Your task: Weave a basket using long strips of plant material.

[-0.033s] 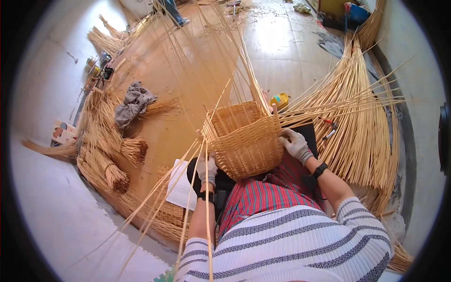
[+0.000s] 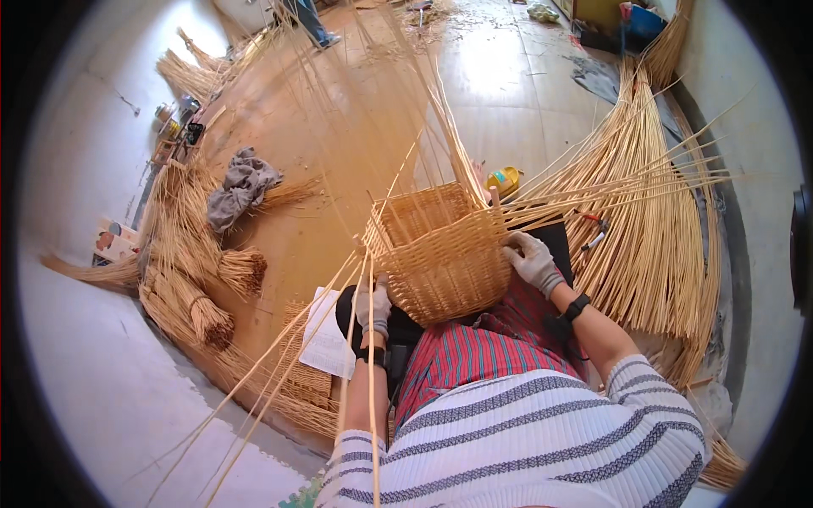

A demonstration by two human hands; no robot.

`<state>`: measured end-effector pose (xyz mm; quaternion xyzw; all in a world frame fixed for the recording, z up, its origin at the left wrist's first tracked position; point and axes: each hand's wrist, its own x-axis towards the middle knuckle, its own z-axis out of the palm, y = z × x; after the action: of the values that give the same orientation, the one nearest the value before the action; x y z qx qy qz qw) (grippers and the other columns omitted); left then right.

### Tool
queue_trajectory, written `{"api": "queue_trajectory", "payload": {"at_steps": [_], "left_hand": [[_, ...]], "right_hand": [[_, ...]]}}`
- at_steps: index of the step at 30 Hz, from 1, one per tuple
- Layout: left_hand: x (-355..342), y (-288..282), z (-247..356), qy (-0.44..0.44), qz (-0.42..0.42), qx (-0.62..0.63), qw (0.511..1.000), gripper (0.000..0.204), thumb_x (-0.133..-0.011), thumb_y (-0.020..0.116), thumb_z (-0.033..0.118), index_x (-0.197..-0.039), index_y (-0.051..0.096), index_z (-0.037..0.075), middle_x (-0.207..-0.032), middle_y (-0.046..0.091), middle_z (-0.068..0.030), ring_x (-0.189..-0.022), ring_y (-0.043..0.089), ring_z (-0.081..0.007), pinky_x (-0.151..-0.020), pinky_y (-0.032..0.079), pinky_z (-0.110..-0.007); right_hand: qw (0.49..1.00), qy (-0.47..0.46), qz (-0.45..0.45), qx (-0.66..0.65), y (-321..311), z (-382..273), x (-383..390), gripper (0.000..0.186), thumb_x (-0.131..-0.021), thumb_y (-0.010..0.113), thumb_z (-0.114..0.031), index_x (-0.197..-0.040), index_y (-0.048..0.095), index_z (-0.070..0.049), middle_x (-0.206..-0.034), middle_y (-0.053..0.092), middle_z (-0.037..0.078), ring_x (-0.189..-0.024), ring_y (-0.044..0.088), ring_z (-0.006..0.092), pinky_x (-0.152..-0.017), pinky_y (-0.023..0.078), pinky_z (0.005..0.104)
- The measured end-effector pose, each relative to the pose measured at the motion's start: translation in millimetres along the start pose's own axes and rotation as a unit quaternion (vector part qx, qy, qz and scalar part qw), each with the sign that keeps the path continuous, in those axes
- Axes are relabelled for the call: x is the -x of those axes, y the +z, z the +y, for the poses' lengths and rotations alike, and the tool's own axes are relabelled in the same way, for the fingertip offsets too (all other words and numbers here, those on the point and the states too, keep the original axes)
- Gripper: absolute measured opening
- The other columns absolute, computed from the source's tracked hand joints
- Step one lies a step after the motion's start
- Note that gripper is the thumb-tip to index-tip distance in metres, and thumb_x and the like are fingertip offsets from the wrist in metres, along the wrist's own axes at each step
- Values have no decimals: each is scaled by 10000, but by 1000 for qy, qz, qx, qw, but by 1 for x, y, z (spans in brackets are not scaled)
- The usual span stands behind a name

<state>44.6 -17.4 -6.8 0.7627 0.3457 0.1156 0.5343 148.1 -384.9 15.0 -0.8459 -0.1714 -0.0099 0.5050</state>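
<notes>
A woven wicker basket (image 2: 449,267) sits on my lap, its open top tilted up and away from me. Long uncut canes (image 2: 446,127) stick out from its far rim, its right corner and its left corner. My left hand (image 2: 373,305), in a pale glove, grips the basket's left near corner, partly covered by the canes hanging down there. At the right side of the basket my right hand (image 2: 532,258), also gloved, has its fingers curled against the wall. Inside the basket nothing shows except its woven walls.
Bundles of cane (image 2: 182,245) lie along the left wall, with a grey cloth (image 2: 243,188) on them. A large fan of canes (image 2: 644,229) leans at the right, a red-and-white tool (image 2: 595,234) on it. Beyond the basket are a yellow container (image 2: 504,180) and a person's leg (image 2: 312,21).
The long canes hanging at the basket's left corner have swung a little. Both hands and the basket stay nearly where they were.
</notes>
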Motion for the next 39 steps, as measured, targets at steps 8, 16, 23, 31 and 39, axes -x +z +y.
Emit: {"api": "queue_trajectory", "payload": {"at_steps": [8,16,23,31,39], "left_hand": [[44,25,11,128,158,-11,979,271,-942,704,104,-1191,641,20,-1050,658,-117,-913,661,-198,-853,541,-332],[45,77,84,240,-60,-46,968,705,-956,664,61,-1570,321,105,-1321,649,-153,-903,684,-189,-830,565,-338],[21,95,91,278,-95,-133,946,914,-914,667,38,-1648,141,178,-1431,594,-183,-1061,707,-331,-850,572,-394],[45,63,75,274,-51,-14,960,538,-926,696,48,-1434,532,112,-1270,662,-109,-977,694,-230,-856,560,-342],[30,2,63,173,149,-48,972,477,-931,734,305,-1260,611,-19,-1145,682,-201,-1044,657,-356,-896,530,-402]], "right_hand": [[971,-60,13,233,14,-25,8,322,-864,716,-168,-1153,619,-64,-1127,671,188,-1077,644,368,-935,506,459],[977,-113,-77,163,0,-59,-28,458,-863,723,-222,-1289,605,-102,-1375,590,215,-1170,626,370,-1008,505,436],[935,-52,-123,328,39,-81,-65,763,-861,735,-276,-1549,419,-185,-1599,368,230,-1223,625,362,-993,517,442],[941,-59,-111,313,41,-72,-63,810,-840,762,-281,-1562,395,-279,-1620,350,199,-1116,672,381,-929,545,443],[961,-242,-118,64,89,-113,-24,350,-860,729,-152,-1205,676,-145,-1222,666,112,-1071,655,330,-939,522,426]]}}
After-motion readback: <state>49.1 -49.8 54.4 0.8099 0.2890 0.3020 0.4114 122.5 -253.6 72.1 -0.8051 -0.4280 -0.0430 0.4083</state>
